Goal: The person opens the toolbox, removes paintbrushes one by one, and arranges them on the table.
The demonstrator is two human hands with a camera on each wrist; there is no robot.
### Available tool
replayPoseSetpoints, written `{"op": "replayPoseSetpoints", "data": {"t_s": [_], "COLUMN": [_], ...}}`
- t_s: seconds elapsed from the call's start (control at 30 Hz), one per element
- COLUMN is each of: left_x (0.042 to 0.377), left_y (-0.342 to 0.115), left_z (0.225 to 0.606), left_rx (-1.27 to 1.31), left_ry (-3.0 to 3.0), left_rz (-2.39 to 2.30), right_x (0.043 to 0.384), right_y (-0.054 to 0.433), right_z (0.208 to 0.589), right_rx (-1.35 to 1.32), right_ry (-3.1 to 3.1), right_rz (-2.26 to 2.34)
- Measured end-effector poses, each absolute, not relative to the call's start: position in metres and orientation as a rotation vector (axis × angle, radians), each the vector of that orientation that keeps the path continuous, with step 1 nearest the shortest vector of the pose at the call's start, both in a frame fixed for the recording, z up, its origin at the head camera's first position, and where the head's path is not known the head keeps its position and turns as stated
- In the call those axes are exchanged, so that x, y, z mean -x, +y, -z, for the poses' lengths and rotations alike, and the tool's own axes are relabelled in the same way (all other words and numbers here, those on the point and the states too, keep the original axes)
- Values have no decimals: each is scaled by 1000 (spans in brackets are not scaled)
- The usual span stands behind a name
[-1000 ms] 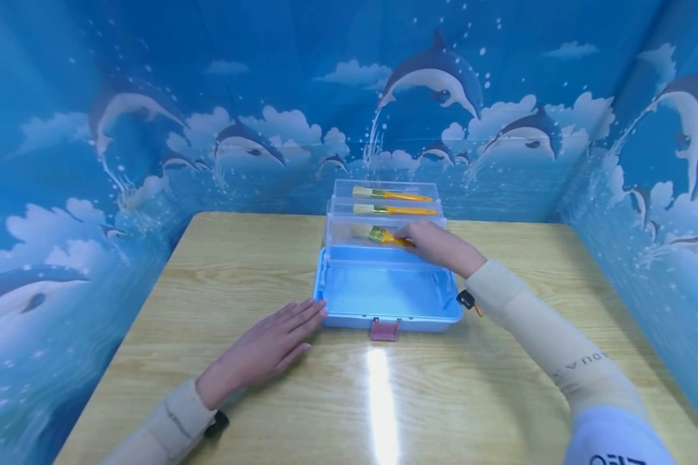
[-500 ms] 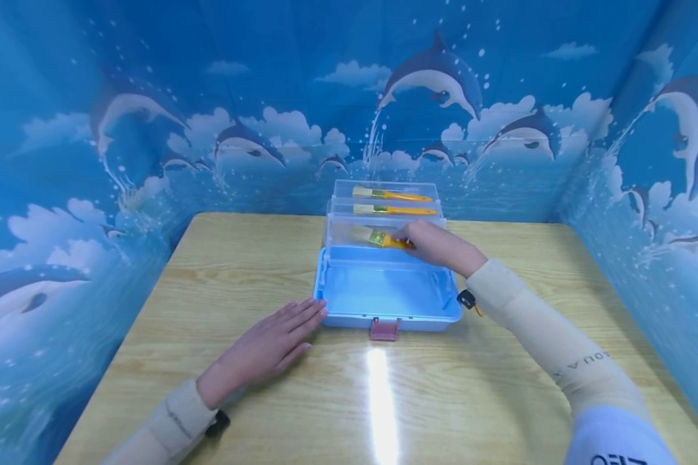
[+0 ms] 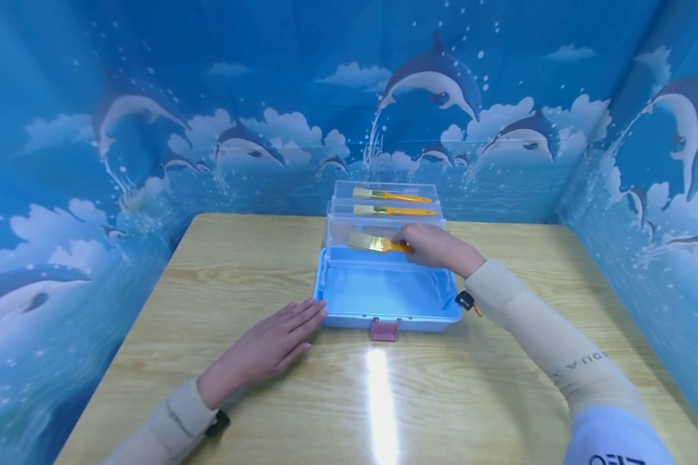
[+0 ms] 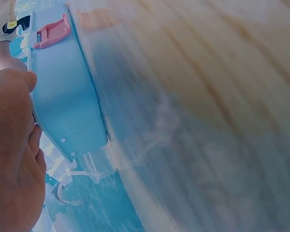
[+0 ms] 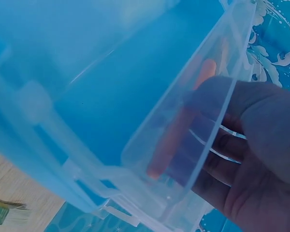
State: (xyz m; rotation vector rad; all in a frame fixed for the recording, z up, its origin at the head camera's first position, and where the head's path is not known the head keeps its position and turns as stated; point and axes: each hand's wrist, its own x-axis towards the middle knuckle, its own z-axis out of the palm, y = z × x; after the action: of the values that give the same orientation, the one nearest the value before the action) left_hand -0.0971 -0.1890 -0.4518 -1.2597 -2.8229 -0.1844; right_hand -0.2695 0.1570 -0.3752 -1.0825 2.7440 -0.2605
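Observation:
A light blue toolbox (image 3: 384,290) stands open on the table, its clear trays raised in steps at the back. My right hand (image 3: 436,248) reaches into the lowest clear tray (image 3: 340,236) and pinches a flat paintbrush (image 3: 378,243) by its orange handle, bristles pointing left. Through the tray wall, the right wrist view shows the orange handle (image 5: 176,135) at the fingers. Two more paintbrushes lie in the upper trays, one in the middle (image 3: 395,210) and one at the top (image 3: 392,194). My left hand (image 3: 267,345) has straight fingers, their tips at the box's front left corner.
A pink latch (image 3: 384,330) hangs at the box front. Beside the box, the right wrist view shows bristles and a green ferrule (image 5: 0,212) over the wooden table (image 3: 232,271). Dolphin-print curtains (image 3: 267,77) close in the back and sides.
The right hand has lowered the paintbrush slightly and turned it, so its bristles and ferrule show more fully in the lowest tray. The left hand and the box have stayed put.

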Motion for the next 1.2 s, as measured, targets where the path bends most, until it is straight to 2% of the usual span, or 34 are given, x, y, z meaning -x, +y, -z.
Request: {"op": "replayPoseSetpoints", "data": {"t_s": [1.2], "left_x": [96], "left_y": [-189], "left_z": [453], "left_rx": [1261], "left_ry": [-2806], "left_rz": [207], "right_x": [265], "right_y": [163], "right_z": [366], "right_rx": [1013], "right_ry": [2758], "right_rz": [307]}}
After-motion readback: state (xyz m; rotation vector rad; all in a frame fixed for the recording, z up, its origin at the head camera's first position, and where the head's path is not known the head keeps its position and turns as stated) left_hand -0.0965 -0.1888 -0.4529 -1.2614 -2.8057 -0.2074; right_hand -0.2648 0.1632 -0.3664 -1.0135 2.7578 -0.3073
